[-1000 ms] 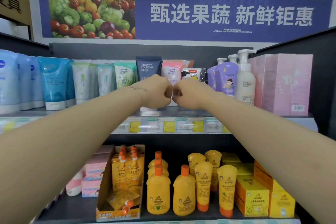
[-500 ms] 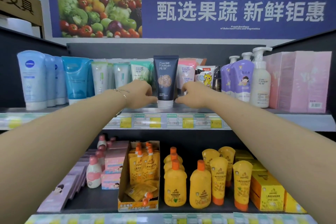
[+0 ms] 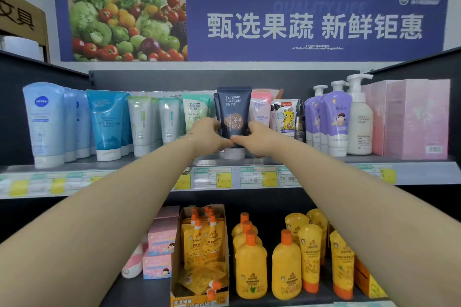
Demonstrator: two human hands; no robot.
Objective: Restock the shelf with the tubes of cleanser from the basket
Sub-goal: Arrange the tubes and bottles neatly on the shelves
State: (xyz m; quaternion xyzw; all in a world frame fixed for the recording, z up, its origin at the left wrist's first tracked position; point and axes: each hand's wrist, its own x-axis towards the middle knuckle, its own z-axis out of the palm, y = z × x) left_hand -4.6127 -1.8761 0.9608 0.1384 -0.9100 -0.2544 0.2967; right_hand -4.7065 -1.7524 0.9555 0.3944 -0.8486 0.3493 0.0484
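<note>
Left hand (image 3: 207,136) and right hand (image 3: 260,137) have closed in around the dark tube (image 3: 234,104).

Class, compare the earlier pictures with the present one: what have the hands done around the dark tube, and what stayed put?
The left hand and right hand, apart at the base of the dark tube half a second ago, have risen and grip its sides, thumbs meeting in front. The tube stays upright on the upper shelf.

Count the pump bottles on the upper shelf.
3, all at the upper shelf's right: two purple pump bottles side by side, then a white pump bottle next to the pink boxes. Others may hide behind them.
</note>
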